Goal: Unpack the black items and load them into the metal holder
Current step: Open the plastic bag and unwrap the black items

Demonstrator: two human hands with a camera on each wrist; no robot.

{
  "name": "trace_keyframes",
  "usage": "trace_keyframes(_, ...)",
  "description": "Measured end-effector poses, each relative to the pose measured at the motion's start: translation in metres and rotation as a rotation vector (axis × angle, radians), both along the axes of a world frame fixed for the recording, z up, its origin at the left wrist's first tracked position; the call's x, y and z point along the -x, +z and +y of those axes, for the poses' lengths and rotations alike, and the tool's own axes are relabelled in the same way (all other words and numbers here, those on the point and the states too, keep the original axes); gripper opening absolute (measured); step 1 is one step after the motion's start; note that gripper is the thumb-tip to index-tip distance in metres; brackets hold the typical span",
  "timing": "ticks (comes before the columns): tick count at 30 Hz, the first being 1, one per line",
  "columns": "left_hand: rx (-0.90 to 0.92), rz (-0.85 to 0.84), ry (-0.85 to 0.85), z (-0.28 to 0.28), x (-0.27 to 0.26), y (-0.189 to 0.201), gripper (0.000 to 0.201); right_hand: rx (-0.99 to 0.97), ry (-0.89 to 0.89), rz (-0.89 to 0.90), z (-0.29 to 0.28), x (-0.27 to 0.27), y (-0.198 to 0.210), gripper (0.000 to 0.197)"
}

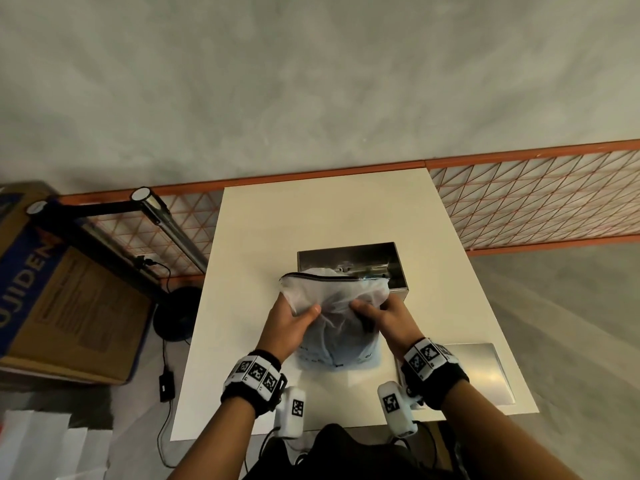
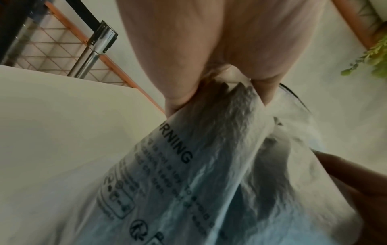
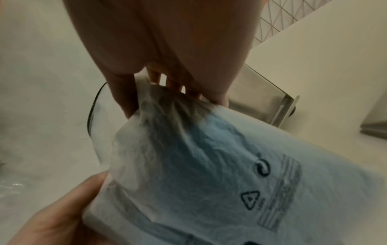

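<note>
A cardboard box [image 1: 52,289] sits on the floor at far left, beside a black lamp stand [image 1: 178,313]. On the white table [image 1: 450,299], the left hand [image 1: 287,323] pinches the translucent plastic bag [image 1: 332,306] near its zipper edge, thumb on the near side and fingers [image 2: 266,89] clamped behind the film. Dark contents show faintly through the bag, too blurred to identify. The right hand [image 1: 388,318] grips the same bag, its fingers [image 3: 178,84] bunching the plastic. Just behind the bag stands the open metal holder [image 1: 353,261]. A flat metal plate [image 1: 485,372] lies at right.
</note>
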State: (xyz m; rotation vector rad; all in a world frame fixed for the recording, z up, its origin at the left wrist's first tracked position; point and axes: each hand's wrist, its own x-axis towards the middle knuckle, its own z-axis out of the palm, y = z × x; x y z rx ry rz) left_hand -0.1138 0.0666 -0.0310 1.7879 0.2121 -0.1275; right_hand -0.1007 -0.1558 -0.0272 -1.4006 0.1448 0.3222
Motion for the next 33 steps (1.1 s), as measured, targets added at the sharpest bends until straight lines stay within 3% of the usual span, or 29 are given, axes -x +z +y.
trace_keyframes(3, -0.092, 0.004, 0.034, 0.001, -0.001, 0.0, 0.011, 0.07, -0.058, -0.001, -0.004, -0.003, -0.004, 0.013)
trace_keyframes(11, -0.272, 0.098, -0.022, -0.003, 0.005, -0.006, 0.016, 0.186, -0.047, 0.064, -0.008, -0.007, -0.017, 0.017)
trace_keyframes(15, -0.281, 0.127, -0.035, -0.007, 0.0, -0.007, 0.013, 0.22, -0.023, 0.146, 0.001, -0.009, -0.028, 0.05)
trace_keyframes(18, -0.242, 0.147, -0.062, -0.012, 0.001, -0.009, 0.014, 0.239, 0.047, 0.177, 0.011, -0.001, -0.027, 0.049)
trace_keyframes(22, -0.165, 0.162, -0.09, -0.014, 0.006, -0.013, 0.012, 0.179, 0.077, 0.177, 0.014, 0.006, -0.021, 0.025)
trace_keyframes(25, -0.158, 0.149, -0.106, -0.014, 0.007, -0.013, 0.033, 0.22, 0.088, 0.085, 0.013, 0.011, -0.02, 0.03)
trace_keyframes(27, -0.156, 0.128, -0.086, -0.016, 0.006, -0.013, 0.047, 0.232, 0.072, 0.012, 0.012, 0.013, -0.018, 0.014)
trace_keyframes(33, -0.245, 0.125, 0.022, -0.021, 0.003, -0.002, 0.045, 0.318, -0.007, -0.02, 0.006, 0.007, -0.01, 0.013)
